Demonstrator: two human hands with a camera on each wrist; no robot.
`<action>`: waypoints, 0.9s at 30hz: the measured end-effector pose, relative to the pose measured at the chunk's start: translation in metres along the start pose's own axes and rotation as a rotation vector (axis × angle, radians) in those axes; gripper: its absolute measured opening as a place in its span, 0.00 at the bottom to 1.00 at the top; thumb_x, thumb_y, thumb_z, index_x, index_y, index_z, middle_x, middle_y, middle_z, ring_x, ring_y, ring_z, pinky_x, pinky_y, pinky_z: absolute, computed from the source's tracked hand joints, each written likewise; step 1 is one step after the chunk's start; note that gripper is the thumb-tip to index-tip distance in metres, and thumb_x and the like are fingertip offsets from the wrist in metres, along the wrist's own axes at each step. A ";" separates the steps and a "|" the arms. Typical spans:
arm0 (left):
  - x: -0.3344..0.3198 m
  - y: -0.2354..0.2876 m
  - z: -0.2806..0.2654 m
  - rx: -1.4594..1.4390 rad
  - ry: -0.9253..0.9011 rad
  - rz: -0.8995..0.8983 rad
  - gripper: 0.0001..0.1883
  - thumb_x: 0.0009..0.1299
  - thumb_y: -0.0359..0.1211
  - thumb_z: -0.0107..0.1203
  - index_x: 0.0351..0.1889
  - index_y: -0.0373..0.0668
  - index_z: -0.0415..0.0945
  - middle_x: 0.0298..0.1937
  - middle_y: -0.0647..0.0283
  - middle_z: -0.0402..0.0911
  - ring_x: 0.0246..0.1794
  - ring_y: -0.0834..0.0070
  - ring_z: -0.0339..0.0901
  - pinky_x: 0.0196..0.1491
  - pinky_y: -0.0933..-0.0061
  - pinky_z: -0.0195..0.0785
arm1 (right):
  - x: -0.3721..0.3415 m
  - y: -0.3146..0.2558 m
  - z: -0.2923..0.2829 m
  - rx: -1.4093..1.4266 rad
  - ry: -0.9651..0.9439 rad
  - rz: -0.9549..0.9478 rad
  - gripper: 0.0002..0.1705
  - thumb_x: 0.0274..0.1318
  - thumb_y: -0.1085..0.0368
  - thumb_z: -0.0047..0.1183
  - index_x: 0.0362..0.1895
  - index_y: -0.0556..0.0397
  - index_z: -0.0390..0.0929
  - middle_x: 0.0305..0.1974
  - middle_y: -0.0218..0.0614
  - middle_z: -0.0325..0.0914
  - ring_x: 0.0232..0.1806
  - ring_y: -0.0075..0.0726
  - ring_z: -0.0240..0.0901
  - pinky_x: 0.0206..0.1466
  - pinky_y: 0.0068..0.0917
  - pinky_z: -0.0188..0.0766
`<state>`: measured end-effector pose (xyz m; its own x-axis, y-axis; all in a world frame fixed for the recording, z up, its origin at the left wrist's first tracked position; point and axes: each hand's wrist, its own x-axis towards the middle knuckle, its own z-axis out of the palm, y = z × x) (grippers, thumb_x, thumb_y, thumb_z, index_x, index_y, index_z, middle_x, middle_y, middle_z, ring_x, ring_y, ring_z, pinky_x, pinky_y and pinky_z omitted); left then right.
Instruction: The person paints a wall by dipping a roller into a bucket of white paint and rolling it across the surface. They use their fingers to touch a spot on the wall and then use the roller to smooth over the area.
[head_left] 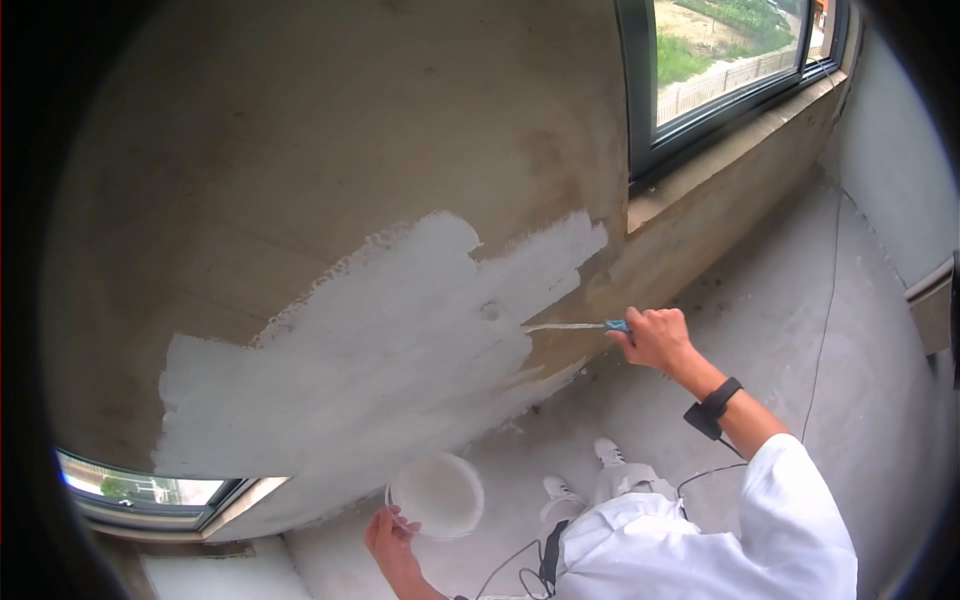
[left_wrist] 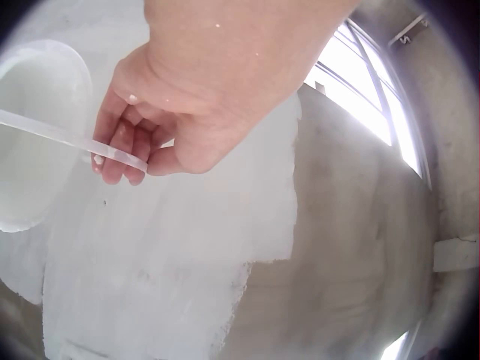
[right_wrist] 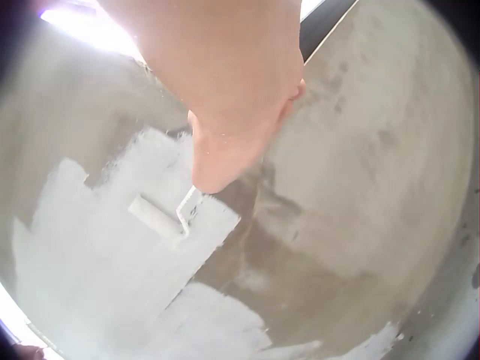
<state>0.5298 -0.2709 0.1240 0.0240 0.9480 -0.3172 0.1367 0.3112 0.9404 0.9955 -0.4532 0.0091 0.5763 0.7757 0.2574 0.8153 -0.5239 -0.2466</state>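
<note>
My right hand (head_left: 655, 338) grips the blue handle of a paint roller (head_left: 617, 326) at the lower right of the painted patch. In the right wrist view the white roller sleeve (right_wrist: 155, 216) lies over fresh white paint, its bent wire frame running up behind the hand. My left hand (head_left: 393, 540) holds the white strap handle (left_wrist: 52, 133) of a plastic bucket (head_left: 480, 500), fingers curled round the strap. White material shows inside the bucket, which hangs close to the wall's foot. Small white specks dot the left hand and wrist.
An uneven white patch (head_left: 340, 370) covers part of the bare grey-brown wall (head_left: 300, 130). A dark-framed window (head_left: 640, 160) with a sill is at the upper right, another window (head_left: 150, 490) at the lower left. A cable (head_left: 825, 300) crosses the concrete floor.
</note>
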 end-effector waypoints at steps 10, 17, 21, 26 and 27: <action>-0.011 0.006 -0.009 -0.005 0.021 -0.001 0.14 0.74 0.37 0.54 0.38 0.32 0.77 0.26 0.65 0.70 0.24 0.77 0.70 0.30 0.73 0.73 | 0.013 0.023 -0.002 -0.072 0.042 -0.030 0.26 0.56 0.41 0.57 0.22 0.50 0.73 0.14 0.41 0.75 0.17 0.49 0.76 0.22 0.40 0.70; 0.003 -0.009 -0.019 0.576 -0.116 0.404 0.13 0.73 0.37 0.55 0.38 0.34 0.76 0.28 0.65 0.70 0.26 0.77 0.69 0.30 0.75 0.71 | -0.022 0.131 -0.065 -0.305 0.099 0.246 0.24 0.59 0.45 0.57 0.22 0.50 0.71 0.14 0.42 0.75 0.17 0.50 0.77 0.23 0.40 0.71; -0.002 -0.002 0.002 -0.009 0.044 -0.017 0.11 0.73 0.35 0.54 0.37 0.35 0.75 0.28 0.66 0.70 0.25 0.78 0.68 0.29 0.75 0.70 | -0.034 0.138 -0.067 -0.344 0.121 0.323 0.25 0.60 0.45 0.56 0.21 0.50 0.71 0.14 0.42 0.75 0.17 0.51 0.76 0.23 0.41 0.72; 0.004 -0.004 0.002 0.007 -0.091 -0.001 0.12 0.72 0.37 0.55 0.36 0.35 0.76 0.26 0.67 0.70 0.23 0.78 0.67 0.27 0.76 0.69 | -0.036 0.104 -0.047 -0.211 0.127 0.238 0.24 0.58 0.44 0.57 0.22 0.50 0.72 0.14 0.42 0.75 0.16 0.51 0.76 0.22 0.41 0.71; 0.005 -0.005 0.004 0.015 -0.112 0.001 0.12 0.72 0.37 0.55 0.36 0.35 0.76 0.26 0.67 0.70 0.22 0.78 0.67 0.26 0.76 0.69 | -0.034 0.092 -0.041 -0.177 0.121 0.213 0.24 0.57 0.44 0.57 0.22 0.50 0.72 0.13 0.42 0.75 0.16 0.50 0.76 0.21 0.41 0.71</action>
<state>0.5332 -0.2678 0.1170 0.1347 0.9348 -0.3287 0.1511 0.3085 0.9391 1.0530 -0.5422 0.0156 0.7291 0.6001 0.3291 0.6667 -0.7315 -0.1431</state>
